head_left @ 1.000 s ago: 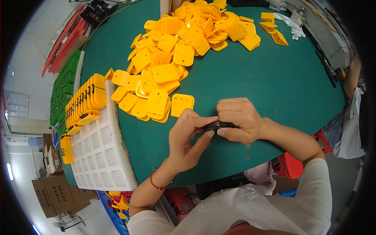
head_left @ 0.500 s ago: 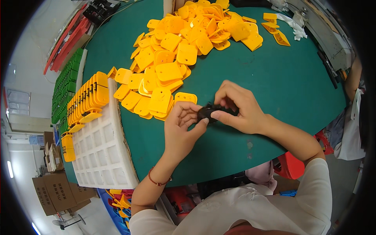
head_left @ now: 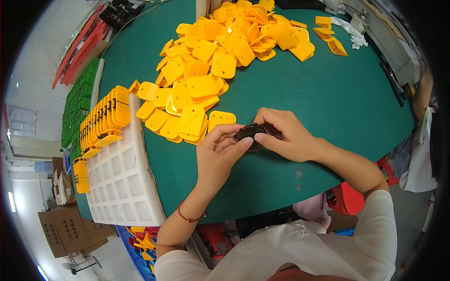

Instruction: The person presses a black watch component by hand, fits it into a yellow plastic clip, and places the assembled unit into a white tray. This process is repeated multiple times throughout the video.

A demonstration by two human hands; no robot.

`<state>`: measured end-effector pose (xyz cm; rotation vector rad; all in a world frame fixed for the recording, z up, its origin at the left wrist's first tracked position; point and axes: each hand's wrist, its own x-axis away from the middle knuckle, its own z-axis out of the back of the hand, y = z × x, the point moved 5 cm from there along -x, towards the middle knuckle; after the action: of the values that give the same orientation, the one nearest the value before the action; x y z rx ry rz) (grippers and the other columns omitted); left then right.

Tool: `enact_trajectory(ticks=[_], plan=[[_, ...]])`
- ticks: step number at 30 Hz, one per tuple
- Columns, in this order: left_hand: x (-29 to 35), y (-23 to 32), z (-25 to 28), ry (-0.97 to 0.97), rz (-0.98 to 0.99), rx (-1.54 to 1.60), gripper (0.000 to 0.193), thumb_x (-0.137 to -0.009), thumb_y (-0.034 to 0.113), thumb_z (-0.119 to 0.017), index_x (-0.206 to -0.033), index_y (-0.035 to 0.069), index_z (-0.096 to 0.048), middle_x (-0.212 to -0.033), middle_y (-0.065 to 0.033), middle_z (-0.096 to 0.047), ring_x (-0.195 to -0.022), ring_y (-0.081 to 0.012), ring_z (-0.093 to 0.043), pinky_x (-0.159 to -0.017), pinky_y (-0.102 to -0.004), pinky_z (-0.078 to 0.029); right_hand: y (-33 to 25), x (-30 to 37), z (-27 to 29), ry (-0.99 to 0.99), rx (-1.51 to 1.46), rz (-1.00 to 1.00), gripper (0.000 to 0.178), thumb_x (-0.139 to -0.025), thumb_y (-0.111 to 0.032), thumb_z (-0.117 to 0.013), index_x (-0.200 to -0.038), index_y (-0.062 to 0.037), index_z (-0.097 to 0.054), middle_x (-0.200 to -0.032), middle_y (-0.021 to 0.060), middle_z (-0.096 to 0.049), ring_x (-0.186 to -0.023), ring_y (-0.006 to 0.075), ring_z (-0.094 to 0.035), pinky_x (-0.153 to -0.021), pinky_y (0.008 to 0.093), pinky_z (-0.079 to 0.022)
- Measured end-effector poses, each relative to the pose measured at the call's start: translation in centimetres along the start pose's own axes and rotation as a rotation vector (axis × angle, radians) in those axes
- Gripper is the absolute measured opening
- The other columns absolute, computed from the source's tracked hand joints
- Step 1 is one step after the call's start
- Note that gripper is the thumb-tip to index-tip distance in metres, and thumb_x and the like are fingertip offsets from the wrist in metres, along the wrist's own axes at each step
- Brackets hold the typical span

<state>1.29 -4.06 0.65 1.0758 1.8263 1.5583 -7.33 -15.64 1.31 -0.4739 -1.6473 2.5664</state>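
Between my two hands, above the green table, is a small rounded black part (head_left: 251,132) with little tabs on its rim. My left hand (head_left: 220,149) grips its left side between thumb and fingers. From the right, my right hand (head_left: 287,136) pinches it too, thumb on top. The part's underside is hidden by my fingers. Just beyond my left hand lies a flat yellow plastic piece (head_left: 221,119) with rounded corners, at the near end of a large pile of yellow pieces (head_left: 201,86).
To the left stands a white gridded foam tray (head_left: 123,182) with a row of yellow pieces with black fittings (head_left: 104,116) along its far side. Green pieces (head_left: 79,105) stand beyond it. Three yellow pieces (head_left: 324,33) lie at the far right, beside a white cloth (head_left: 350,31).
My right hand's raised fingers have come down around the black part. The part has turned, showing more of its rounded face, and both hands still hold it.
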Motion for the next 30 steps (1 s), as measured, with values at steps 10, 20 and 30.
enact_trajectory(ticks=[10, 20, 30], plan=[[0.45, -0.19, -0.13, -0.054, -0.078, 0.16, 0.014, -0.075, -0.01, -0.057, -0.084, -0.003, -0.05, -0.089, -0.0105, -0.059, -0.079, -0.0105, -0.057, -0.071, -0.0212, -0.048, 1.19, 0.38, -0.92, -0.009, -0.529, -0.206, 0.014, -0.077, -0.008, -0.056, -0.07, -0.0012, -0.046, -0.057, -0.0029, -0.044, -0.053, 0.0016, -0.036, -0.046, 0.0202, -0.028], [0.65, 0.09, -0.15, -0.095, -0.15, 0.173, 0.016, -0.073, -0.013, -0.056, -0.084, -0.002, -0.05, -0.092, -0.0097, -0.058, -0.083, -0.0106, -0.055, -0.074, -0.022, -0.045, 0.65, 0.47, -0.75, -0.042, -0.483, -0.187, 0.006, -0.074, -0.002, -0.052, -0.071, -0.0005, -0.048, -0.065, 0.0001, -0.046, -0.054, 0.005, -0.039, -0.047, 0.0199, -0.031], [0.68, 0.29, -0.11, -0.096, -0.17, 0.103, 0.017, -0.073, -0.013, -0.056, -0.084, -0.002, -0.05, -0.089, -0.0078, -0.057, -0.081, -0.0089, -0.054, -0.071, -0.02, -0.045, 0.72, 0.4, -0.72, -0.009, -0.516, -0.17, 0.014, -0.076, -0.008, -0.058, -0.068, -0.0011, -0.048, -0.056, -0.0021, -0.043, -0.052, 0.0044, -0.036, -0.047, 0.0215, -0.029]])
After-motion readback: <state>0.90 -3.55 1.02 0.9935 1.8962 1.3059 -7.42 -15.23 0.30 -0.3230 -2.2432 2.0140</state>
